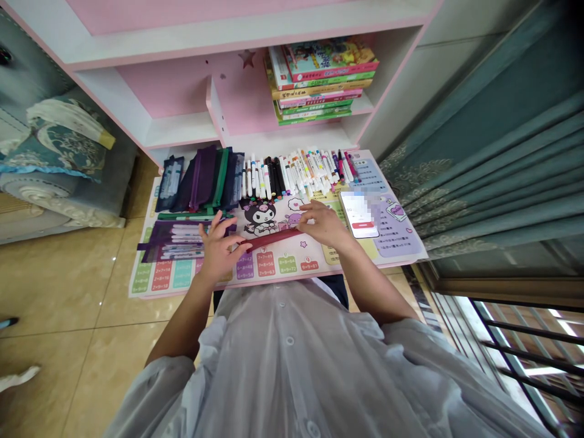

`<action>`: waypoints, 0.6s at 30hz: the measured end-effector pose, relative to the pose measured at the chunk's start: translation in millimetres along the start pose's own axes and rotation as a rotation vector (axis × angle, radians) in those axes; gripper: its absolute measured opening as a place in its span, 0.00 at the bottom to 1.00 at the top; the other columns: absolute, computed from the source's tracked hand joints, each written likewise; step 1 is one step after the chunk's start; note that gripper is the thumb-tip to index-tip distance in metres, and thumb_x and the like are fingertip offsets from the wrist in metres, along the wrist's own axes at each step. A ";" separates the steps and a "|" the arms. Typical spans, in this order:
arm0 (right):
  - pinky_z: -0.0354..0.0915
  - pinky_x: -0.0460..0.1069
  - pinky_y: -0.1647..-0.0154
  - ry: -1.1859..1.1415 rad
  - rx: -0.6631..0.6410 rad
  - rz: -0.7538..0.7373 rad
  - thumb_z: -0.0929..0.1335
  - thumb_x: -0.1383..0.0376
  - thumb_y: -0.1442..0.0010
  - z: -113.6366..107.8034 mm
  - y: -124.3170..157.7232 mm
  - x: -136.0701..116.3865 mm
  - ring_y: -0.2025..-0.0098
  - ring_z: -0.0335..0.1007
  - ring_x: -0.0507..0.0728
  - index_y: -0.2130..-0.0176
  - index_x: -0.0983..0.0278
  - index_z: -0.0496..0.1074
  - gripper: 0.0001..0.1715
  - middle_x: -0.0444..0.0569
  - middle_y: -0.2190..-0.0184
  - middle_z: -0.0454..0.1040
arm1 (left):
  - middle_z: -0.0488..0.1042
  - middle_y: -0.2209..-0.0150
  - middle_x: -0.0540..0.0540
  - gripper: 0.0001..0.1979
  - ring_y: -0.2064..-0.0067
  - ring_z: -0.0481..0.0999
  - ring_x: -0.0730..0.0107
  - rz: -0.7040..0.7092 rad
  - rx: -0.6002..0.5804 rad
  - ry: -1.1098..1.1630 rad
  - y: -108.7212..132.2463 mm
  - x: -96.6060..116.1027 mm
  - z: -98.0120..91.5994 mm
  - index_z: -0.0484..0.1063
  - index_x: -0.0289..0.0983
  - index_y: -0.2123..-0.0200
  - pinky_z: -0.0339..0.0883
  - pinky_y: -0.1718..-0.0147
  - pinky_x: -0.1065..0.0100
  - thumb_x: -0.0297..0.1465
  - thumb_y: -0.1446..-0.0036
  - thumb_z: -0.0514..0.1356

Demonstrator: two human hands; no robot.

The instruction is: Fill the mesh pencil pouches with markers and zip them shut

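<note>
A dark red pencil pouch [270, 238] lies flat on the printed desk mat [292, 267] in front of me. My left hand [218, 246] pinches its left end, fingers curled. My right hand [323, 224] grips the pouch's right end with bent fingers. A purple mesh pouch [176, 240] holding pens lies just left of my left hand. A long row of coloured markers [301, 170] lies along the back of the mat.
Several dark pouches [205, 176] stand at the back left of the mat. A phone [358, 213] lies right of my right hand. Stacked books [319, 79] fill a pink shelf above. A curtain [493, 158] hangs to the right, a sofa [55, 158] stands left.
</note>
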State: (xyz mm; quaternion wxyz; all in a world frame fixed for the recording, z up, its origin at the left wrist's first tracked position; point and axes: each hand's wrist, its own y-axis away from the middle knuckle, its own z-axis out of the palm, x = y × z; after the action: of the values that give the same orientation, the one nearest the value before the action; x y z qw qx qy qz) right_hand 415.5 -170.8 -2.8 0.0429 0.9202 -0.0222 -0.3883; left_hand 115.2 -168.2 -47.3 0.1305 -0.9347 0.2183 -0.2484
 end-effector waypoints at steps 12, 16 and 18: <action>0.53 0.73 0.31 -0.026 0.032 0.040 0.72 0.68 0.49 -1.5 2.0 0.7 0.30 0.58 0.69 0.78 0.59 0.75 0.09 0.48 0.44 0.77 | 0.76 0.42 0.44 0.12 0.30 0.59 0.41 -0.013 -0.029 -0.005 -0.3 0.6 -1.1 0.82 0.46 0.71 0.36 0.33 0.31 0.46 0.42 0.66; 0.51 0.73 0.31 -0.037 0.048 0.064 0.72 0.68 0.49 -6.6 2.6 3.0 0.29 0.57 0.69 0.79 0.59 0.74 0.09 0.48 0.43 0.76 | 0.76 0.42 0.44 0.12 0.30 0.60 0.41 -0.035 -0.019 -0.014 -0.5 0.0 -3.0 0.82 0.45 0.72 0.36 0.32 0.32 0.45 0.43 0.67; 0.51 0.73 0.30 -0.044 0.041 0.070 0.72 0.68 0.49 -8.1 2.6 4.5 0.28 0.56 0.69 0.79 0.59 0.74 0.09 0.48 0.42 0.76 | 0.76 0.42 0.44 0.12 0.30 0.60 0.42 -0.038 -0.021 -0.016 -0.5 0.2 -3.6 0.82 0.45 0.72 0.37 0.32 0.33 0.45 0.43 0.67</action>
State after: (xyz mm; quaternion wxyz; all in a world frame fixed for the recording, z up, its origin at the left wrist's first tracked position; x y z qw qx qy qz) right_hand 424.5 -173.2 -0.1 0.0370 0.9107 -0.0634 -0.4064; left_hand 113.6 -168.3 -44.1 0.1178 -0.9418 0.2023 -0.2411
